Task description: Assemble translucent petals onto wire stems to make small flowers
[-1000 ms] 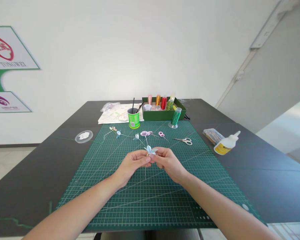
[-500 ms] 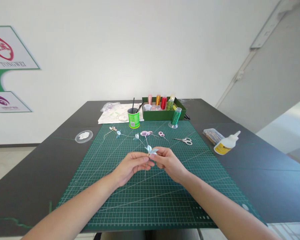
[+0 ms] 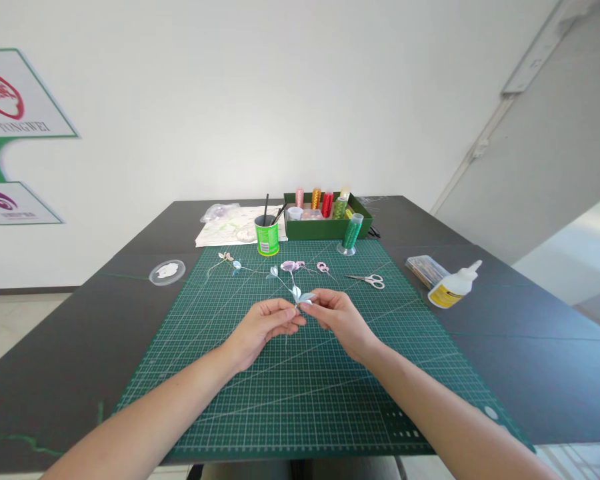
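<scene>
Above the middle of the green cutting mat (image 3: 260, 407), a light blue flower (image 3: 297, 294) with pointed petals is between my hands. My left hand (image 3: 270, 323) pinches its base between thumb and fingers, and a thin stem hangs below. From the right, my right hand (image 3: 336, 317) is closed at a petal, thumb and fingertips pressed together. Just beyond lie more wired pieces: a pale blue flower (image 3: 273, 272), another blue one (image 3: 237, 265), a purple flower (image 3: 289, 266), a small pink loop piece (image 3: 323, 267) and a beige piece (image 3: 225, 257).
White-handled scissors (image 3: 375, 281) lie right of the flowers. Behind stand a green can (image 3: 267, 239) with dark sticks, a green thread spool (image 3: 353, 232) and a green box (image 3: 315, 231) of spools. A glue bottle (image 3: 450, 291) leans on a clear case (image 3: 425, 270); a white-filled dish (image 3: 167, 272) sits left.
Both hands stay on the blue flower, which has shifted very slightly left and up. My right fingers have drawn a little away from my left ones.
</scene>
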`<action>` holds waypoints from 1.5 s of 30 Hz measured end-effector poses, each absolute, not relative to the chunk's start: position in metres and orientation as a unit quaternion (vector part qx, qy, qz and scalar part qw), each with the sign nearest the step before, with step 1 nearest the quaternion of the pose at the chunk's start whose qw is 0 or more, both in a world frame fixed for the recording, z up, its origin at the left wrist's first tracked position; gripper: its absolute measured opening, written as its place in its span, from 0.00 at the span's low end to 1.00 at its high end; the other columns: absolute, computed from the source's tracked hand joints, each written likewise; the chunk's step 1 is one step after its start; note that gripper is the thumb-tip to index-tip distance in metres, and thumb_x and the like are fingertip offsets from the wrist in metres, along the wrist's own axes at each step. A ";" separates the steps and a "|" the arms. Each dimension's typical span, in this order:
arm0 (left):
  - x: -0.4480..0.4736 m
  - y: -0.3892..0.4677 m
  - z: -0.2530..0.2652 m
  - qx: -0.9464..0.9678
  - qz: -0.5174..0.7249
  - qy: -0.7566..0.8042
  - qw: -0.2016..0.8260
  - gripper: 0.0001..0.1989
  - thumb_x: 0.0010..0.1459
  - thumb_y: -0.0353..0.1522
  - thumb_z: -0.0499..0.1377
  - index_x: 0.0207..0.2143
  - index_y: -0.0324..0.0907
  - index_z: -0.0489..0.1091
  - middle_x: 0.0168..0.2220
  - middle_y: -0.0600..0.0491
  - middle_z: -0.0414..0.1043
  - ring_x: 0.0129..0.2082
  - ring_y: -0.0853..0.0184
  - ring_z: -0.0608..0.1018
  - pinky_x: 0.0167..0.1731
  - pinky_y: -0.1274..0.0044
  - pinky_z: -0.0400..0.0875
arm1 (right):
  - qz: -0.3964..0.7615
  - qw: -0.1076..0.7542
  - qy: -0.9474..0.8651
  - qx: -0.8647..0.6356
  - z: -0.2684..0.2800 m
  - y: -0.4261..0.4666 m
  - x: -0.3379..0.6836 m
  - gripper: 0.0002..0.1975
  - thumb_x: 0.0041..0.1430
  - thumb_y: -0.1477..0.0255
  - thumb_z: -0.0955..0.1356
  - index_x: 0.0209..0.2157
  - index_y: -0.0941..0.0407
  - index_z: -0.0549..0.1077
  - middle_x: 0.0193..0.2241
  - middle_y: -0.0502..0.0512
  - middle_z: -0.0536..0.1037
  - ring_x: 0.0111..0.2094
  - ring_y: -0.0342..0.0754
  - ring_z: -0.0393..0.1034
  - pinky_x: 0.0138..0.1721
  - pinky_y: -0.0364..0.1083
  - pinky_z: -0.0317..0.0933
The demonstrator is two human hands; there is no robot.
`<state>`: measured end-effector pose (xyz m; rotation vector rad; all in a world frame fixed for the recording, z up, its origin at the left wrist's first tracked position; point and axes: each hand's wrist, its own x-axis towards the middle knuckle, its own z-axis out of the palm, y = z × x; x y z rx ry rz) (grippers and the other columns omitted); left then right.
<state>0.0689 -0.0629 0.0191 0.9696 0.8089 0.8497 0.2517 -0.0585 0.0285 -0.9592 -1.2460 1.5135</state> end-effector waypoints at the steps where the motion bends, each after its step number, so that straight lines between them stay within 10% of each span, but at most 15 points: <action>1: 0.069 -0.062 0.019 0.440 0.385 0.367 0.724 0.11 0.53 0.37 0.68 0.32 0.38 0.76 0.32 0.51 0.80 0.31 0.71 0.78 0.38 0.77 0.70 | 0.609 0.463 -0.512 -0.390 0.029 -0.058 0.252 0.13 0.47 0.63 0.77 0.23 0.56 0.76 0.16 0.44 0.63 0.19 0.37 0.47 0.21 0.43 0.40; 21: 0.062 -0.052 0.020 0.411 0.432 0.400 0.696 0.11 0.51 0.37 0.69 0.30 0.38 0.75 0.29 0.54 0.78 0.28 0.74 0.75 0.35 0.81 0.69 | 0.490 0.430 -0.636 -0.413 0.029 -0.058 0.259 0.11 0.55 0.63 0.72 0.29 0.57 0.81 0.22 0.52 0.74 0.24 0.43 0.60 0.25 0.44 0.53; 32: 0.064 -0.054 0.017 0.622 0.351 0.471 0.518 0.08 0.54 0.36 0.63 0.27 0.41 0.71 0.23 0.56 0.74 0.23 0.71 0.71 0.26 0.79 0.61 | 0.485 0.398 -0.675 -0.387 0.033 -0.064 0.259 0.16 0.55 0.59 0.72 0.27 0.58 0.82 0.15 0.47 0.63 0.19 0.39 0.47 0.20 0.43 0.42; 45: 0.071 -0.075 0.023 0.835 0.225 0.441 0.239 0.04 0.57 0.29 0.59 0.29 0.45 0.72 0.30 0.60 0.78 0.31 0.68 0.78 0.32 0.78 0.64 | 0.454 0.447 -0.642 -0.427 0.033 -0.057 0.263 0.13 0.54 0.61 0.72 0.30 0.56 0.84 0.25 0.56 0.81 0.28 0.50 0.72 0.27 0.46 0.61</action>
